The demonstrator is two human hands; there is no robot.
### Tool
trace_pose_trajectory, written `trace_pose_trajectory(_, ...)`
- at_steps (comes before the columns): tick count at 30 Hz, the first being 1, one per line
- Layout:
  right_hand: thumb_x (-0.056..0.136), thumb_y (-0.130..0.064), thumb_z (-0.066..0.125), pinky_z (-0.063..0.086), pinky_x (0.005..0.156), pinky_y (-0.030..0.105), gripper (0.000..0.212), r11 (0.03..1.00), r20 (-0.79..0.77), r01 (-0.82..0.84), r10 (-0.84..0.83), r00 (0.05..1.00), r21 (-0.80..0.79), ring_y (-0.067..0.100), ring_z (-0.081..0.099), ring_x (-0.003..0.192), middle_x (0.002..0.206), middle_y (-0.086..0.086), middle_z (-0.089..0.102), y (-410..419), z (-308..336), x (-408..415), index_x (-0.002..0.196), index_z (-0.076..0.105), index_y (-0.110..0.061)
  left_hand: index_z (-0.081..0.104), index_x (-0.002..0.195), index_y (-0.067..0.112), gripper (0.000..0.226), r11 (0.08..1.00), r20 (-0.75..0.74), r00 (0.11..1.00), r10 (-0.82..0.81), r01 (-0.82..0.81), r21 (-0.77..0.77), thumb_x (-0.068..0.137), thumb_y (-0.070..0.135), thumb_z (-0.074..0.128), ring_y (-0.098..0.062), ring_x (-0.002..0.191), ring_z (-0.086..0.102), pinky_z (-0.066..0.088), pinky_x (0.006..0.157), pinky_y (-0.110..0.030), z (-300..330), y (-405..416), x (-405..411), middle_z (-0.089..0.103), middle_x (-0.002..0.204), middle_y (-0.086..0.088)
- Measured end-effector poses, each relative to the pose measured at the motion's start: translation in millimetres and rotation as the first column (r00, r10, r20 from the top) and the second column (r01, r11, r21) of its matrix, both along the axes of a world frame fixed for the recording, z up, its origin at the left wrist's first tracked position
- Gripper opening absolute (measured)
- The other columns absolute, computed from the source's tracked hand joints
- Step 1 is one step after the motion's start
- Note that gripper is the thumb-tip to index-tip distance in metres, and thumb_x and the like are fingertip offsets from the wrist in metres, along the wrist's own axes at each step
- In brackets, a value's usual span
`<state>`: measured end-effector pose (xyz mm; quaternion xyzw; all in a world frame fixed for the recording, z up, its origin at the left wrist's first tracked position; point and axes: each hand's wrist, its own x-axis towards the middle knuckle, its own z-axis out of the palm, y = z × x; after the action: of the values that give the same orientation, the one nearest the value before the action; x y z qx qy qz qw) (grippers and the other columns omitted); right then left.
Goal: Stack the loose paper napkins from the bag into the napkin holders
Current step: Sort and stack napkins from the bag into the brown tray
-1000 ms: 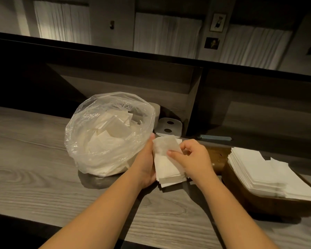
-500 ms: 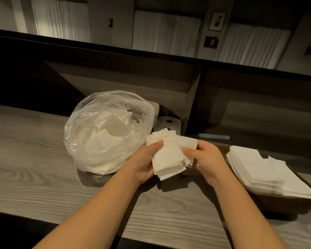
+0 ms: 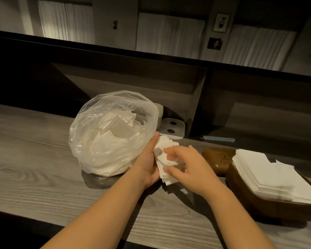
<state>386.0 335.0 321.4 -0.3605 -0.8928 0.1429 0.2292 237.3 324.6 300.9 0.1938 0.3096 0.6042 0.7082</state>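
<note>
White folded paper napkins (image 3: 164, 157), an uneven handful at frame centre, are cradled by the left hand (image 3: 148, 166) while the right hand (image 3: 185, 168) pinches their edges, probably to square them before they join the stack in the brown wooden napkin holder (image 3: 258, 202) at right; the clear plastic bag (image 3: 104, 133) sits left.

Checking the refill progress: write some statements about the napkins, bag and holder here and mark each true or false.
1. The left hand holds a small stack of napkins. True.
2. The plastic bag is empty. False: loose napkins show through it.
3. The wooden holder on the right already has napkins in it. True.
4. The right hand reaches into the bag. False: it is at the held stack.
5. The bag sits inside the holder. False: it stands on the counter, left of the hands.
</note>
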Motion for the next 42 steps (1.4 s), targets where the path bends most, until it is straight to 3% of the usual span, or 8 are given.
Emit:
trace_pose_trajectory(5, 0.098, -0.034, 0.053, 0.043, 0.084, 0.018, 0.022, 0.93, -0.577, 0.144, -0.326, 0.749, -0.339, -0.001, 0.05, 0.111, 0.112, -0.027, 0.05, 3.7, 4.0, 4.5, 0.12, 0.051, -0.034, 0.062, 0.119, 0.005, 0.025, 0.998, -0.203, 0.977, 0.063, -0.064, -0.001, 0.095, 0.012, 0.06, -0.036, 0.104, 0.069, 0.056, 0.086, -0.046, 0.9, -2.4, 4.5, 0.072, 0.109, -0.019)
trace_pose_trajectory(7, 0.1, -0.04, 0.049, 0.045, 0.081, 0.025, 0.027, 0.805, -0.536, 0.149, -0.507, 0.675, -0.574, 0.008, 0.054, 0.103, 0.107, -0.016, 0.053, 7.3, 3.7, 1.3, 0.124, 0.048, -0.028, 0.063, 0.121, 0.006, 0.029, 0.997, -0.19, 0.979, 0.076, -0.069, 0.039, 0.093, 0.014, 0.063, -0.036, 0.107, 0.068, 0.056, 0.087, -0.045, 3.3, -5.0, 8.2, 0.072, 0.112, -0.019)
trace_pose_trajectory(10, 0.094, -0.046, 0.057, 0.054, 0.091, 0.041, 0.043, 0.634, -0.444, -0.054, -0.477, 0.759, -0.772, 0.02, 0.064, 0.103, 0.116, -0.001, 0.064, 3.5, -4.3, -7.0, 0.129, 0.047, -0.024, 0.063, 0.122, 0.01, 0.034, 0.988, -0.182, 0.976, 0.122, -0.102, 0.112, 0.089, 0.017, 0.067, -0.033, 0.101, 0.07, 0.059, 0.079, -0.041, 3.7, -6.4, 11.7, 0.073, 0.11, -0.017)
trace_pose_trajectory(17, 0.084, -0.01, 0.073, 0.06, 0.076, 0.039, 0.04, 0.616, -0.553, -0.131, -0.568, 0.61, -0.777, 0.022, 0.072, 0.093, 0.109, 0.005, 0.071, 9.3, -4.3, 6.9, 0.12, 0.057, -0.015, 0.061, 0.116, 0.017, 0.027, 0.952, -0.175, 0.951, 0.257, -0.218, 0.214, 0.091, 0.01, 0.065, -0.029, 0.098, 0.07, 0.059, 0.083, -0.045, 0.9, -1.3, 9.9, 0.075, 0.104, -0.009)
trace_pose_trajectory(21, 0.087, -0.009, 0.069, 0.061, 0.076, 0.037, 0.033, 0.761, -0.66, -0.022, -0.547, 0.515, -0.649, 0.019, 0.066, 0.102, 0.113, -0.001, 0.064, 16.3, -3.2, 18.3, 0.114, 0.058, -0.024, 0.054, 0.117, 0.034, 0.039, 0.923, -0.542, 0.773, 0.329, -0.142, 0.358, 0.088, 0.013, 0.07, -0.014, 0.104, 0.062, 0.059, 0.073, -0.026, -2.3, 0.2, -0.2, 0.062, 0.118, 0.005)
trace_pose_trajectory(28, 0.081, -0.01, 0.076, 0.055, 0.064, 0.018, 0.068, 0.839, -0.516, -0.006, -0.329, 0.791, -0.544, 0.013, 0.057, 0.103, 0.119, -0.009, 0.049, 17.8, -17.7, 23.1, 0.132, 0.039, -0.034, 0.021, 0.142, 0.052, 0.083, 0.855, -0.781, 0.545, 0.307, 0.203, 0.477, 0.087, 0.022, 0.074, -0.01, 0.115, 0.054, 0.053, 0.084, -0.016, -11.0, -5.2, -0.6, 0.04, 0.135, 0.008)
trace_pose_trajectory(33, 0.071, -0.011, 0.085, 0.055, 0.077, 0.021, 0.099, 0.849, -0.54, -0.057, -0.28, 0.794, -0.525, 0.012, 0.054, 0.113, 0.133, -0.011, 0.044, 24.4, -21.9, 26.6, 0.143, 0.025, -0.045, 0.01, 0.142, 0.063, 0.107, 0.821, -0.797, 0.52, 0.308, 0.279, 0.499, 0.077, 0.018, 0.082, -0.004, 0.123, 0.051, 0.047, 0.098, -0.019, -11.7, -5.5, -1.6, 0.039, 0.14, 0.011)
trace_pose_trajectory(42, 0.074, -0.008, 0.083, 0.051, 0.069, 0.016, 0.101, 0.827, -0.452, 0.016, -0.323, 0.831, -0.562, 0.01, 0.052, 0.108, 0.137, -0.004, 0.042, 27.5, -25.3, 28.3, 0.15, 0.023, -0.036, 0.002, 0.138, 0.066, 0.114, 0.845, -0.903, 0.293, 0.315, 0.347, 0.408, 0.075, 0.015, 0.082, -0.01, 0.119, 0.049, 0.046, 0.1, -0.027, -13.8, -6.1, -4.2, 0.032, 0.14, 0.008)
